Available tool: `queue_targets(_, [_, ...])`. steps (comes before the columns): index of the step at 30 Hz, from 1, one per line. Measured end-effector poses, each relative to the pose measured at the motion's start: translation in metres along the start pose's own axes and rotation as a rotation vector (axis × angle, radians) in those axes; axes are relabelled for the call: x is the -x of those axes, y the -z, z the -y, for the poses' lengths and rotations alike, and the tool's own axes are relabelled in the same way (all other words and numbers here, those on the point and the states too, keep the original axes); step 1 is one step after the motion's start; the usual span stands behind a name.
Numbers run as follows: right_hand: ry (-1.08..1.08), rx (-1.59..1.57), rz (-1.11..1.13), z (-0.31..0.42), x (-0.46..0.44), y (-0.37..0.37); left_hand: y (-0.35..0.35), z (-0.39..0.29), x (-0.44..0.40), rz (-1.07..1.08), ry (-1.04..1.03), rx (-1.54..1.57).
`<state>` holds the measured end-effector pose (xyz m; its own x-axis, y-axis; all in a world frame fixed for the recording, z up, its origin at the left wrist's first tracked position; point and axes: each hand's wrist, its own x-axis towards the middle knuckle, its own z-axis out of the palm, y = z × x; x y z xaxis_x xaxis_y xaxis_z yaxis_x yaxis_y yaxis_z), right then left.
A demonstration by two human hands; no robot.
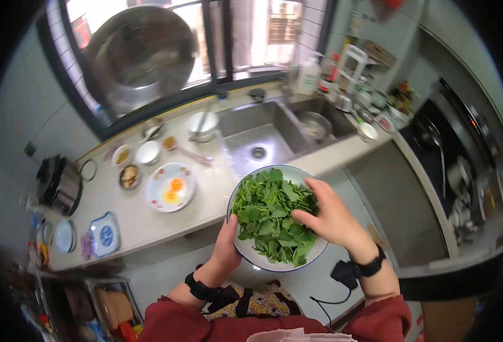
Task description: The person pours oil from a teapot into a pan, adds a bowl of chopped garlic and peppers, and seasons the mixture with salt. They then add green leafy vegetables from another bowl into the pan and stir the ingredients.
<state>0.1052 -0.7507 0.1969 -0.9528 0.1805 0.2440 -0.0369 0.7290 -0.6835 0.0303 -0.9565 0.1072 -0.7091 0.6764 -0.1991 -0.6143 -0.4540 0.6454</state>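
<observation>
A white bowl with a blue rim (pixel 320 248) is held in front of my body, near the counter's front edge. It is heaped with cut leafy greens (pixel 274 214). My left hand (pixel 227 245) grips the bowl's left side, its thumb over the rim and its other fingers hidden underneath. Over the bowl's right side is my right hand (pixel 334 215), thumb and fingers spread apart above the leaves. Whether its fingertips touch the greens I cannot tell.
Behind the bowl is a double steel sink (pixel 257 128). A plate with egg yolks (pixel 171 205), small bowls and a blue-patterned dish (pixel 104 235) stand on the left counter. A rice cooker (pixel 60 185) is farther left; a stove (pixel 428 142) lies right.
</observation>
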Motion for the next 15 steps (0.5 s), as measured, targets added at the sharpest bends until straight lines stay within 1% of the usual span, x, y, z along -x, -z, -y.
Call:
queue_targets(2, [0.024, 0.259, 0.033, -0.041, 0.005, 0.013, -0.037, 0.038, -0.020, 0.056, 0.048, -0.031])
queue_targets(3, [-0.005, 0.267, 0.011, -0.058, 0.011, 0.023, -0.054, 0.057, -0.030, 0.085, 0.057, -0.057])
queue_targets(5, [-0.094, 0.309, 0.064, -0.087, 0.024, 0.041, -0.078, 0.093, -0.050, 0.134, 0.104, -0.098])
queue_targets(6, [-0.204, 0.290, 0.141, -0.094, 0.031, 0.053, -0.092, 0.108, -0.060, 0.173, 0.133, -0.119])
queue_targets(7, [-0.232, 0.291, 0.117, -0.106, 0.039, 0.061, -0.106, 0.123, -0.070, 0.211, 0.161, -0.139])
queue_targets(9, [-0.182, 0.410, 0.187, -0.134, 0.057, 0.072, -0.127, 0.151, -0.091, 0.244, 0.212, -0.168])
queue_targets(11, [-0.251, 0.426, 0.171, -0.162, 0.071, 0.086, -0.147, 0.182, -0.113, 0.258, 0.223, -0.211])
queue_targets(13, [-0.338, 0.560, 0.124, -0.190, 0.078, 0.102, -0.168, 0.211, -0.136, 0.264, 0.261, -0.232])
queue_targets(15, [-0.396, 0.511, 0.063, -0.229, 0.079, 0.119, -0.182, 0.239, -0.167, 0.290, 0.236, -0.305])
